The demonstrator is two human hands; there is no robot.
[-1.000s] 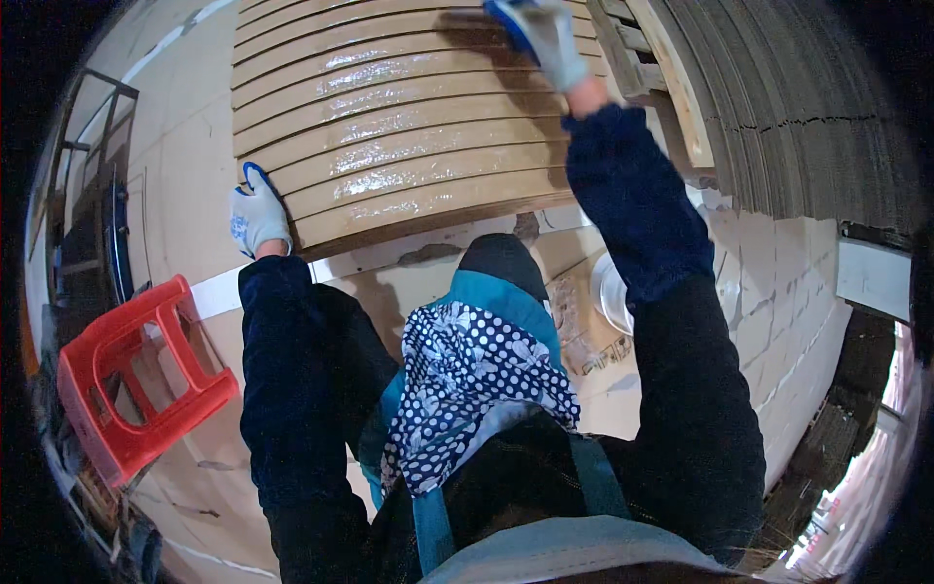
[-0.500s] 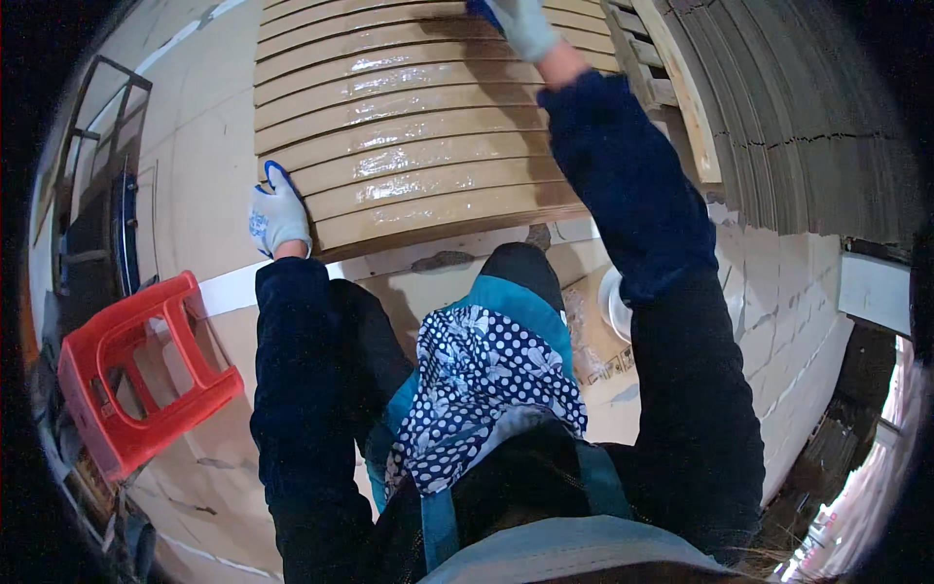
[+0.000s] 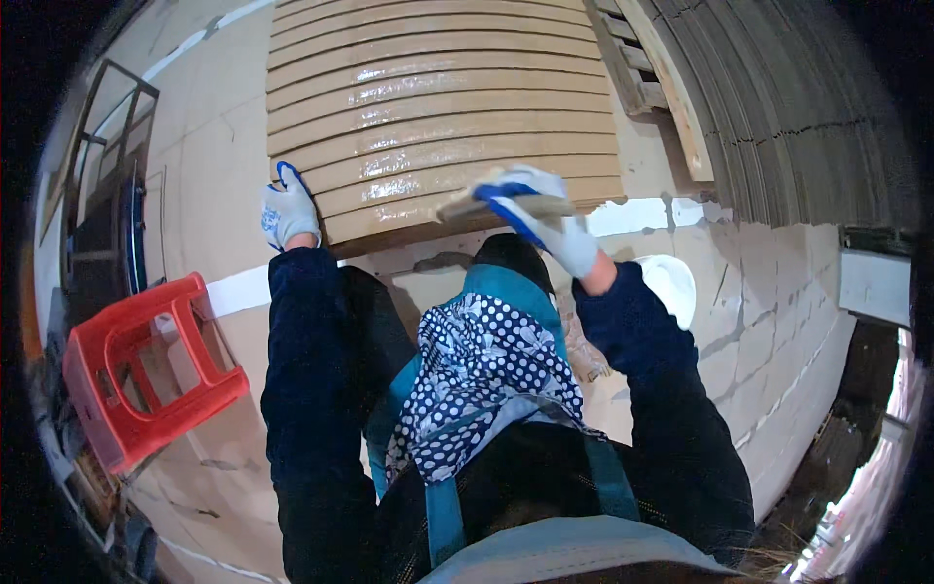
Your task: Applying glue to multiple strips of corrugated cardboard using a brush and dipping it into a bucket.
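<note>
Right hand [image 3: 540,219], white-and-blue glove, fingers closed round brush handle [image 3: 486,204]; brush light, stiff, best held at handle; sits at lower edge of tan slat stack [image 3: 438,107]; slats look rigid, glossy wet patches, probably slippery there; left hand [image 3: 289,212] flat on stack's left corner, fingers spread, holding nothing; red plastic stool [image 3: 146,365] at left; white bowl [image 3: 671,282] by right sleeve; no labels legible.

One head-worn fisheye view looks steeply down past the person's chest at a near stack of wooden slats [image 3: 443,107]; edges curve toward the rim.
</note>
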